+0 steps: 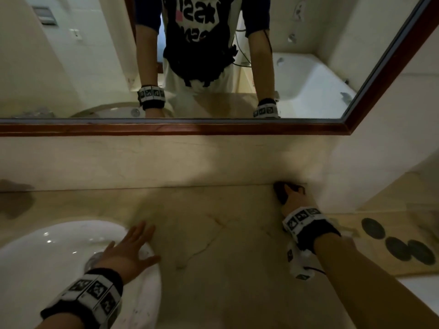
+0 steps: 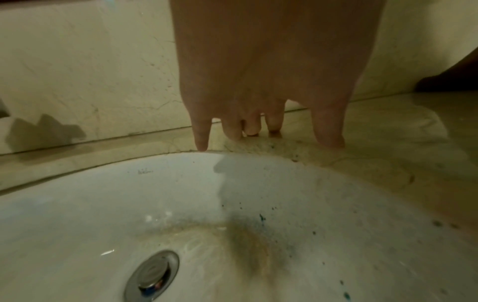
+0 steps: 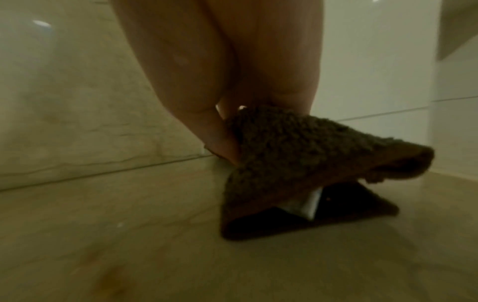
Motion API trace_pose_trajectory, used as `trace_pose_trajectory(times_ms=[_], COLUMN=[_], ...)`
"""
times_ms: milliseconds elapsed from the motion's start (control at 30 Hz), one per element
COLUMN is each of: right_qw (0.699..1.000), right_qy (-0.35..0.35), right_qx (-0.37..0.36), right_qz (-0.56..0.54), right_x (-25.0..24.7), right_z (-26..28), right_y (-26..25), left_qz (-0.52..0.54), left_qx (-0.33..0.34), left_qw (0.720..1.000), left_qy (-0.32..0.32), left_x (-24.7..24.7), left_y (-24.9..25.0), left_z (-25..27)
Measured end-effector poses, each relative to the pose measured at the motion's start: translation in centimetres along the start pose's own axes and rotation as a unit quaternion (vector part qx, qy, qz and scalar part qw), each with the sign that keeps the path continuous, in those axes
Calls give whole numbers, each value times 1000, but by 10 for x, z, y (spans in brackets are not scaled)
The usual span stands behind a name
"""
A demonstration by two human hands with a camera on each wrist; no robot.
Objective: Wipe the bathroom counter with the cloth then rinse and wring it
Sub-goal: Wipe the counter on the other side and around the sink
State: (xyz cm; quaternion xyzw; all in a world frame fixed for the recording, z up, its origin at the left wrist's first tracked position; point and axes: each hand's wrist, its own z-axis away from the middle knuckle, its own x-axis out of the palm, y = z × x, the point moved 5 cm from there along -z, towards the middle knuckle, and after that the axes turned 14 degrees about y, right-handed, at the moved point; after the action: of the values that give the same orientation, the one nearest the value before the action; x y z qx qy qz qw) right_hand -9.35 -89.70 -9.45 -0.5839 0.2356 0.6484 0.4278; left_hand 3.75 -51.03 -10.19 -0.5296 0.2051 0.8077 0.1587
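While R hand fingers pinch cloth on counter, L hand fingers spread over sink rim.

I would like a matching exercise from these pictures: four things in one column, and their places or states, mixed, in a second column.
Things:
1. left hand
2. right hand
3. cloth
4. drain stopper

Places or states:
A. at the bottom of the white sink
B. dark and fuzzy, folded, on the counter by the back wall
C. fingers spread at the sink rim
D. grips the cloth

Pairs: 1-C, 2-D, 3-B, 4-A
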Motion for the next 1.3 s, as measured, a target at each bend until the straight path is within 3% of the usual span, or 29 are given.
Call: trace_pose_trajectory(times_ms=[67, 200, 333, 400, 500, 667, 900, 1000, 1100, 1200, 1300], right_qw=[999, 986, 962, 947, 936, 908, 949, 960, 983, 992, 990], right_qy=[-25, -62, -119, -148, -170, -202, -117, -88, 20, 13, 12], right_qx=[-24, -154, -245, -283, -307, -368, -253, -189, -142, -125, -109], right_qz=[15, 33, 31, 23, 5, 14, -148, -184, -114, -28, 88], right_x=[9, 34, 58, 74, 94, 92, 44, 17, -5, -8, 2], right_z=[14, 60, 139, 178, 227, 290, 284, 267, 237, 216, 207], right_y=[-28, -97, -169, -197, -223, -235, -214, -185, -130, -68, -12], left_qz=[11, 30, 86, 110, 146, 136, 123, 108, 105, 95, 203], left_qx=[-3, -6, -33, -67, -102, -94, -49, 7, 67, 59, 45], left_qw=[1000, 999, 992, 989, 982, 983, 988, 993, 992, 992, 970], left_qy=[8, 29, 82, 75, 63, 77, 83, 44, -11, -62, -129], left_x=[2, 3, 6, 9, 5, -18, -22, -10, 5, 28, 48], left_y=[0, 2, -1, -11, -33, -63, -60, -40, -12, 1, 7], left_z=[1, 7, 29, 43, 60, 84, 107, 116, 130, 140, 146])
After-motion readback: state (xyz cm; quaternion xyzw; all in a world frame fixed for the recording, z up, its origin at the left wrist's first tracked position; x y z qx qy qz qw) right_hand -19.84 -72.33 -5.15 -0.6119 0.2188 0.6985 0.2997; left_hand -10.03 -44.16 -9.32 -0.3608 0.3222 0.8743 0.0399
